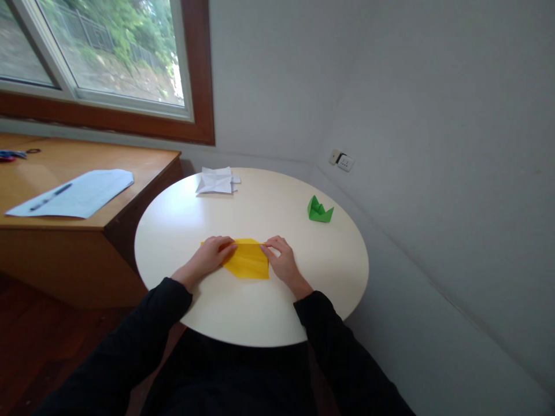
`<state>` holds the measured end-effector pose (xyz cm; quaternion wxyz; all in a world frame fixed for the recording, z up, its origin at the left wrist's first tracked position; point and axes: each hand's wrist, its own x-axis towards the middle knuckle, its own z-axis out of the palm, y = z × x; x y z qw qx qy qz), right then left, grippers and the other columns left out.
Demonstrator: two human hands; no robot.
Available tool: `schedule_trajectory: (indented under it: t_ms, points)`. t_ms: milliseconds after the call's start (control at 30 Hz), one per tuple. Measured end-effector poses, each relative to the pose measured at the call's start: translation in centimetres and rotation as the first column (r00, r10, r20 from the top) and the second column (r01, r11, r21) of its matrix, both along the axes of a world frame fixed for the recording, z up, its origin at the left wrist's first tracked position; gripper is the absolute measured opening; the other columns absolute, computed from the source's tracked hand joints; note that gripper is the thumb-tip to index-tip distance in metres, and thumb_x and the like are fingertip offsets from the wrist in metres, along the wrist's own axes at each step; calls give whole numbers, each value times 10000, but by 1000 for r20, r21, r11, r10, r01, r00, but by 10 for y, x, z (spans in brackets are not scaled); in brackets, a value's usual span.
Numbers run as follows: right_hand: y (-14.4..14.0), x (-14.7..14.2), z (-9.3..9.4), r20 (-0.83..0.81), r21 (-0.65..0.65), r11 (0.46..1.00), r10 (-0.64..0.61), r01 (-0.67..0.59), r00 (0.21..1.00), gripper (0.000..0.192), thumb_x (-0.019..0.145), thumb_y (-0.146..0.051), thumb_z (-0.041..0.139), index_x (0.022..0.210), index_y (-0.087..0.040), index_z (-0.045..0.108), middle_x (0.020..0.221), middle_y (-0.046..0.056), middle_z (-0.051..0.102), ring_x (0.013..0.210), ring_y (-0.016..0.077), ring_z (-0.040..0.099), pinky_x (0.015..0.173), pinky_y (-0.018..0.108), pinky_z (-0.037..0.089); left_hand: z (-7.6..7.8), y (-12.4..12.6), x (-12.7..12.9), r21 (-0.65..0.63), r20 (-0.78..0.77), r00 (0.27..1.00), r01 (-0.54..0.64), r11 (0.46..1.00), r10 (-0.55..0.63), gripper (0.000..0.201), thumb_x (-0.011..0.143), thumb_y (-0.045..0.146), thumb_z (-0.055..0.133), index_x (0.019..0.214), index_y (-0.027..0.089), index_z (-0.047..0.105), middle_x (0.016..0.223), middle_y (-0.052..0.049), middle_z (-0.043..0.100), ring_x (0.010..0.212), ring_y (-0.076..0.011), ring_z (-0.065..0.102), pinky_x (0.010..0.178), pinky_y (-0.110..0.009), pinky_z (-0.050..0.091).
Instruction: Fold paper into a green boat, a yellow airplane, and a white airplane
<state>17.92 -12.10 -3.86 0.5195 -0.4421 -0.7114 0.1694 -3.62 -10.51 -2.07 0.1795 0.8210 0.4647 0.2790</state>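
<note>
left hand (pixel 212 253) and right hand (pixel 282 260) hold yellow paper (pixel 248 263) on a round table (pixel 247 315).

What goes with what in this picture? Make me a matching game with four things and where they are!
Things:
1. yellow paper
2. green folded paper
3. creased white paper
4. dark pen

Places:
A. on a pale sheet on the wooden desk
B. at the far edge of the round table, on the window side
C. at the fingers of the left hand and the right hand
D. toward the right side of the round table, touched by no hand

Right pairs: 1-C, 2-D, 3-B, 4-A
</note>
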Motion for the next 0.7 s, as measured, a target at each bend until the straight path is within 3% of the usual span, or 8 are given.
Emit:
schedule_trajectory:
  t_ms: [267, 700]
  points:
    - [3, 4, 2, -42, -28, 997, -73, 72, 996, 179, 783, -289, 539, 626, -208, 568, 669, 14, 573, 696, 173, 531, 691, 320, 425, -7, 9, -9, -3, 18, 998, -56, 998, 56, 234, 789, 285, 467, 867, 155, 646, 796, -74, 667, 694, -191, 589, 663, -299, 459]
    - [10, -5, 7, -170, -182, 979, -126, 95, 977, 233, 670, -408, 649, 609, -187, 610, 673, 11, 608, 656, 156, 554, 617, 277, 420, -9, 10, -6, 15, 2, 1000, -9, 1000, 9, 214, 778, 253, 458, 821, 172, 651, 787, -59, 666, 708, -193, 587, 693, -308, 459]
